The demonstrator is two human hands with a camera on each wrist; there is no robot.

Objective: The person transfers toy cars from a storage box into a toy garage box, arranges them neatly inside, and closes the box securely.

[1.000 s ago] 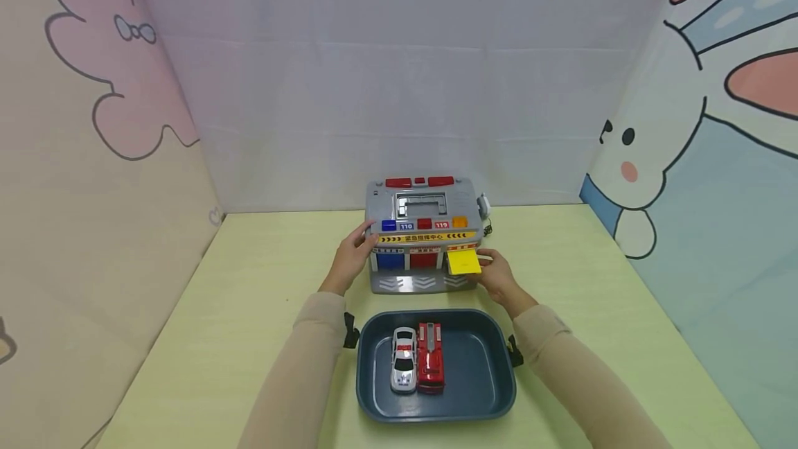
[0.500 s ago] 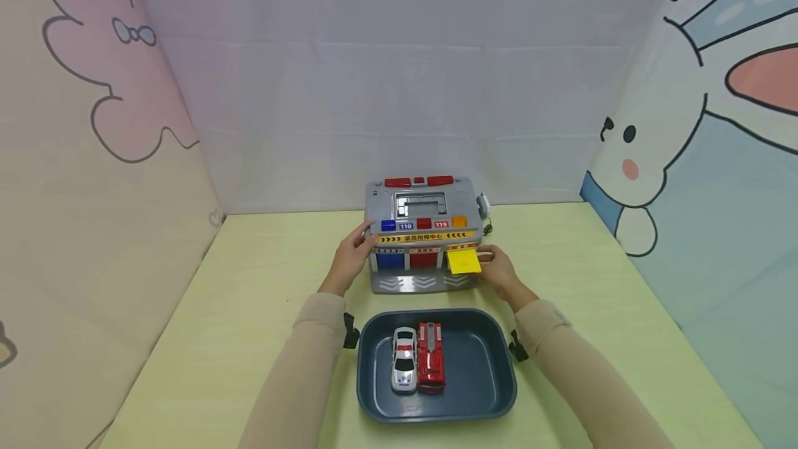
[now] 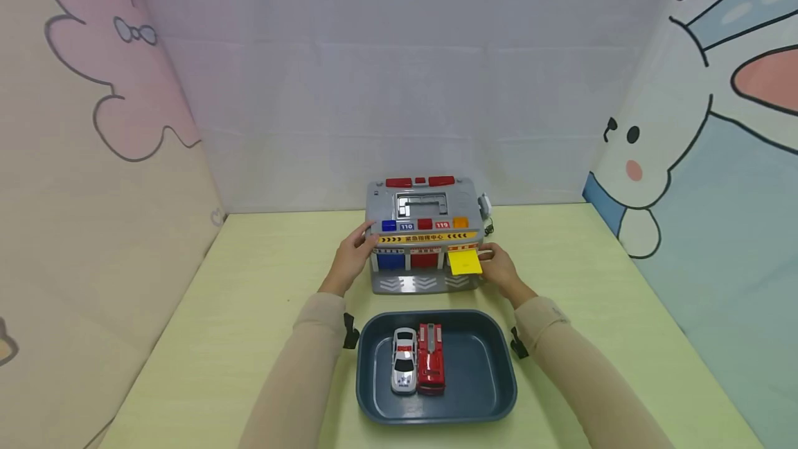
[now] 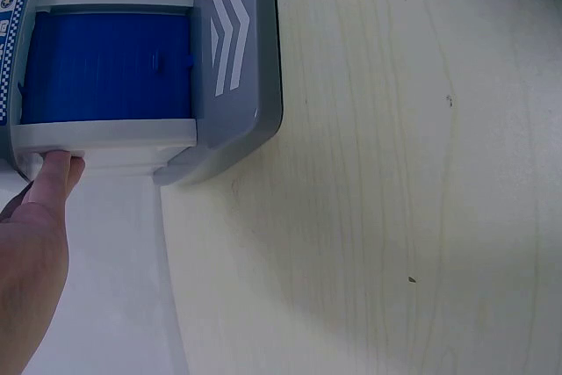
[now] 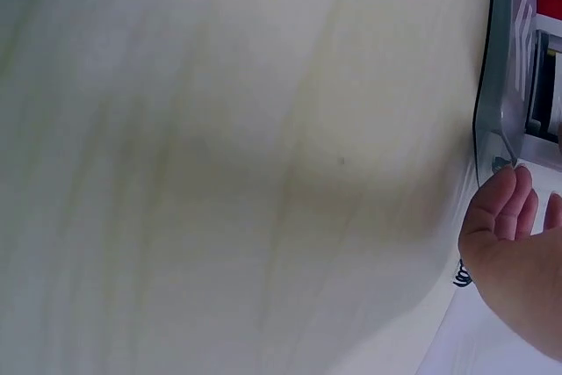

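Note:
A grey toy emergency garage (image 3: 413, 210) stands at the back of the table. Its blue door (image 3: 391, 261) and red door (image 3: 424, 260) hang down, while the yellow door (image 3: 464, 262) is swung up and sticks out forward. My left hand (image 3: 348, 262) holds the garage's left side, fingers and thumb at the roof edge; in the left wrist view, fingers (image 4: 58, 167) touch the side wall beside the blue door. My right hand (image 3: 501, 271) grips the right side beside the yellow door, its fingers (image 5: 494, 192) bent against the lower side. Some right fingertips are hidden.
In front of the garage sits a dark blue tray (image 3: 480, 407) holding a silver toy police car (image 3: 404, 360) and a red toy fire engine (image 3: 431, 359). A toy handset (image 3: 484, 206) with a coiled cord hangs on the garage's right side. White cloth (image 3: 411, 89) hangs behind.
My right hand has shifted slightly on the garage's right side. The left hand, the garage, its raised yellow door and the tray look the same.

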